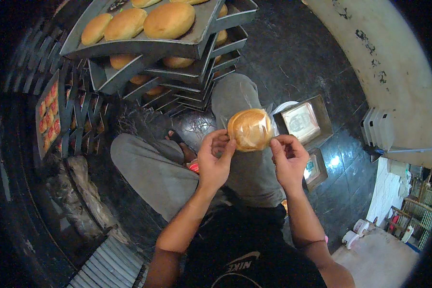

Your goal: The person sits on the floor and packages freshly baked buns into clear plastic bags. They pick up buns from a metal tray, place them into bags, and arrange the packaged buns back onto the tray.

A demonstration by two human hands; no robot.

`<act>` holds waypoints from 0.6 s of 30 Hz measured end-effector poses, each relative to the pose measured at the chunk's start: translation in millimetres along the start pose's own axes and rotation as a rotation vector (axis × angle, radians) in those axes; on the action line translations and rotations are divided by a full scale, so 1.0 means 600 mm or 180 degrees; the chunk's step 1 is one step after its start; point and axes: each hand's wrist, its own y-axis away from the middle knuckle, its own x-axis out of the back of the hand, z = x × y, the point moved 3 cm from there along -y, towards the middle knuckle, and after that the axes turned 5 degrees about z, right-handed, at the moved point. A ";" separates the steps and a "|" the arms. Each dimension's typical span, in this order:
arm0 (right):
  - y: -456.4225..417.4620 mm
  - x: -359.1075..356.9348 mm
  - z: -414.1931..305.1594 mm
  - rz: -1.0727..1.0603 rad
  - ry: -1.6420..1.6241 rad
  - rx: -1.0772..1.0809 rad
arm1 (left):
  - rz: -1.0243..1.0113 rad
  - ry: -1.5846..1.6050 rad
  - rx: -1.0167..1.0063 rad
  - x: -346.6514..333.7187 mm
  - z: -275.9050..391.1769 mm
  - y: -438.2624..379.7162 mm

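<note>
Between my hands, above my lap, is a round golden bread bun [250,130] inside a clear plastic bag [268,111]. My left hand [216,153] pinches the left side of the wrapped bun between thumb and fingers. With thumb and curled fingers, my right hand [289,154] grips the bag at its lower right edge. Just beyond my right hand, a metal tin [325,126] holds a stack of printed plastic bags [300,122]. A second tin [318,169] with printed bags lies nearer to me, partly hidden by my right hand.
Stacked metal baking trays [129,48] with several oval buns [169,21] rise ahead on the left. Farther left, another tray stack [59,108] carries red-topped breads [50,111]. Dark tiles [284,54] cover the floor. White tubs [351,238] sit on a pale surface [378,259] at lower right.
</note>
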 end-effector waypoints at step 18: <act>0.012 -0.017 -0.045 -0.0218 0.0346 0.2083 | -0.0189 0.1498 0.2352 0.048 -0.042 0.040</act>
